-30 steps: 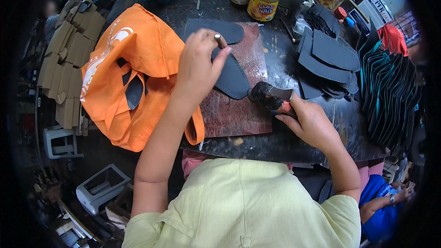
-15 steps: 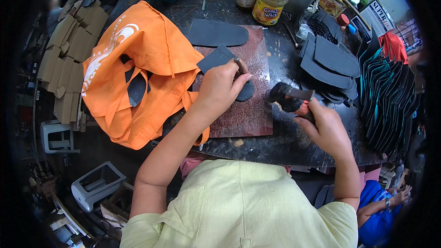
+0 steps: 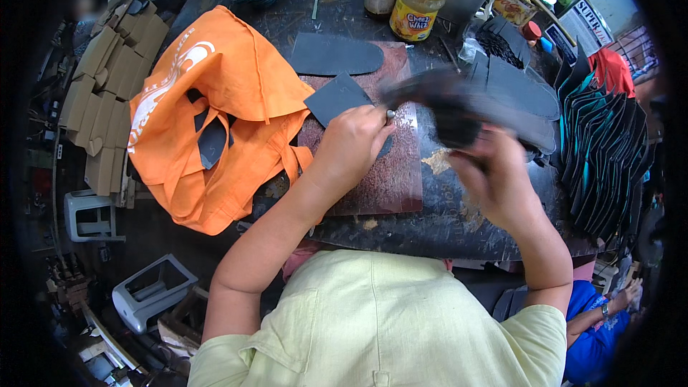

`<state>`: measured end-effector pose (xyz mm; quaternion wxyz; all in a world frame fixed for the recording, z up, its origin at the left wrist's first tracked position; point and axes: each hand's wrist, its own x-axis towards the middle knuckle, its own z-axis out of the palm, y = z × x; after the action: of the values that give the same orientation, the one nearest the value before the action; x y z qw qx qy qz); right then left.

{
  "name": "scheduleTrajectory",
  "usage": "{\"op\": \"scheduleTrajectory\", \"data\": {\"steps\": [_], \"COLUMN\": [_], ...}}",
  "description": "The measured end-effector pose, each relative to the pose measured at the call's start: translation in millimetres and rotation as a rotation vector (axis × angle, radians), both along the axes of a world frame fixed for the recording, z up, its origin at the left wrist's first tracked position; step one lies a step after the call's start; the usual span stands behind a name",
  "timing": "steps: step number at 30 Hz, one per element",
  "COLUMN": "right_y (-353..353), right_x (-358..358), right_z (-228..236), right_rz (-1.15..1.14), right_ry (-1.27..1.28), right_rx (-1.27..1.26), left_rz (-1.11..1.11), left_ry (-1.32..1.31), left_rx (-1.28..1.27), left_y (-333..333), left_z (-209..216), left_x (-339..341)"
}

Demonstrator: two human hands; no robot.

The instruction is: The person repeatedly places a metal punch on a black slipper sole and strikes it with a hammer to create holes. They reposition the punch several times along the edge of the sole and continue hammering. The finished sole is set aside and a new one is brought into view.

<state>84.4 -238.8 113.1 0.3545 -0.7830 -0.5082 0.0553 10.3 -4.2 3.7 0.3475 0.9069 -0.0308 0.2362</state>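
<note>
My left hand (image 3: 352,145) is closed round a short rod-like punch (image 3: 390,114), whose end sticks up above my fingers; its lower tip is hidden. In my right hand (image 3: 494,175) is a hammer (image 3: 455,104), smeared by motion, with its head close to the right of the punch. Under my left hand lies a dark red, worn board (image 3: 380,190). A black square piece (image 3: 335,97) rests beside my knuckles, and a black sole-shaped piece (image 3: 337,54) lies beyond it. Part of a small dark piece (image 3: 387,146) shows beneath my left fingers.
An orange cloth bag (image 3: 229,86) lies crumpled on the left. Two jars (image 3: 417,11) stand at the back. Stacked black soles (image 3: 516,93) and a long row of black pieces (image 3: 598,150) fill the right side. At lower right sits another person in blue (image 3: 598,333).
My right hand has swung the hammer up and to the left, nearer the punch. The punch in my left hand now shows its end more directly; the left hand has barely moved.
</note>
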Motion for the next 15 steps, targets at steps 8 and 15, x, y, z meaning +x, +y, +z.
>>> {"op": "scheduleTrajectory", "data": {"steps": [8, 15], "right_y": [2, 1], "right_x": [-2, -8], "right_z": [39, 20], "right_rz": [-0.083, -0.003], "right_ry": [-0.097, 0.192], "right_rx": [-0.187, 0.384], "left_rz": [0.008, -0.002], "left_ry": [0.130, 0.095], "left_rx": [-0.202, -0.086], "left_y": [5, 4], "left_z": [1, -1], "left_x": [0, -1]}}
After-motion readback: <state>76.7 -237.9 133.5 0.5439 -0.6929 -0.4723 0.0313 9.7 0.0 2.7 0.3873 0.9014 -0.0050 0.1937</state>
